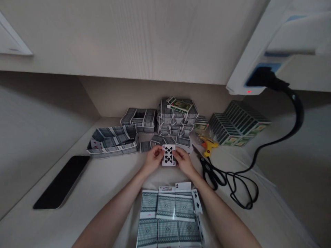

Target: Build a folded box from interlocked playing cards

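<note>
A ten of clubs playing card [168, 155] faces up toward me, held upright between my two hands. My left hand [154, 158] pinches its left edge, and my right hand [183, 160] grips the right edge. Whether more cards lie behind it I cannot tell. Just beyond my hands, loose playing cards [157, 139] lie spread on the table. Nearer to me, between my forearms, sits a flat panel of joined playing cards [167, 210], mostly backs up, with an ace [183, 186] sticking out at its far edge.
An open card-built box [113, 150] and a phone [62, 182] lie left. Card-built boxes [176, 120] stand behind, topped by a card packet [180, 105]. To the right are a yellow glue gun [208, 144], scissors [210, 174], a black cord [271, 142] and stacked card packs [238, 124].
</note>
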`<state>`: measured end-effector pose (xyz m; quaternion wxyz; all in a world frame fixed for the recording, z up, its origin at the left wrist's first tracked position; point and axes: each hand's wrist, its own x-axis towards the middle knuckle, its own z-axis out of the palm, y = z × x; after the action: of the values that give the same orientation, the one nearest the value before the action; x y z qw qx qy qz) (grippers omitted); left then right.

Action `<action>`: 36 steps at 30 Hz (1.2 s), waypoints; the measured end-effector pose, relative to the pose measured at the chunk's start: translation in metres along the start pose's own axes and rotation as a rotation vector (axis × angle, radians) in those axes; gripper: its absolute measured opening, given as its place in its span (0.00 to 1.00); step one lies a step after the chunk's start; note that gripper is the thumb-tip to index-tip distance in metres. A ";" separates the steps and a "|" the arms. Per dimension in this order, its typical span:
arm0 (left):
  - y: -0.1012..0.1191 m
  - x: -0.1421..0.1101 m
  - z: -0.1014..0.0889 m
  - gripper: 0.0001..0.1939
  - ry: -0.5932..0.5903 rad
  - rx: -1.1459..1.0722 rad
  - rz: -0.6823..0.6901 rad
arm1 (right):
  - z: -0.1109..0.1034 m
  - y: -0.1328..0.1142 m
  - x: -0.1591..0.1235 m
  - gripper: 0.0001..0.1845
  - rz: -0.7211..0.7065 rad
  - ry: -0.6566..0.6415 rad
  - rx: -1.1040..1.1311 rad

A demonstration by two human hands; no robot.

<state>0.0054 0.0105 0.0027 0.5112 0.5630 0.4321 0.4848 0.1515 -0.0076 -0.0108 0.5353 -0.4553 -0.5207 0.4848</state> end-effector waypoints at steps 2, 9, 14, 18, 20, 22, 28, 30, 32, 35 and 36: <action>0.001 -0.001 0.001 0.09 -0.016 0.001 -0.010 | 0.000 -0.002 0.001 0.15 0.003 -0.006 0.062; -0.001 0.000 0.001 0.12 -0.009 0.008 0.007 | 0.001 -0.011 0.000 0.14 0.113 -0.011 0.198; -0.002 -0.001 0.000 0.17 -0.046 0.023 0.068 | 0.002 -0.016 0.000 0.15 0.164 -0.031 0.257; -0.003 -0.001 0.000 0.15 -0.035 0.020 0.074 | 0.003 -0.017 -0.001 0.16 0.183 -0.024 0.242; -0.004 0.000 0.000 0.15 -0.038 0.015 0.073 | 0.003 -0.016 -0.001 0.16 0.183 -0.023 0.237; -0.004 0.000 -0.001 0.15 -0.036 0.011 0.068 | 0.003 -0.015 -0.001 0.16 0.178 -0.024 0.238; -0.001 -0.001 -0.001 0.14 -0.035 -0.028 0.042 | 0.003 -0.015 -0.002 0.16 0.168 -0.036 0.213; 0.001 -0.001 -0.002 0.14 -0.038 -0.047 0.027 | 0.003 -0.017 -0.003 0.17 0.165 -0.035 0.206; 0.002 -0.001 -0.002 0.14 -0.035 -0.064 0.006 | 0.004 -0.018 -0.003 0.16 0.165 -0.029 0.200; 0.002 -0.001 -0.002 0.14 -0.027 -0.086 -0.017 | 0.005 -0.021 -0.004 0.16 0.163 -0.019 0.194; 0.002 -0.001 -0.002 0.14 -0.028 -0.094 -0.022 | 0.006 -0.021 -0.004 0.16 0.164 -0.020 0.193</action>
<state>0.0032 0.0101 0.0049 0.5484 0.5404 0.4079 0.4908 0.1470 -0.0140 0.0102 0.5301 -0.4379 -0.4379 0.5792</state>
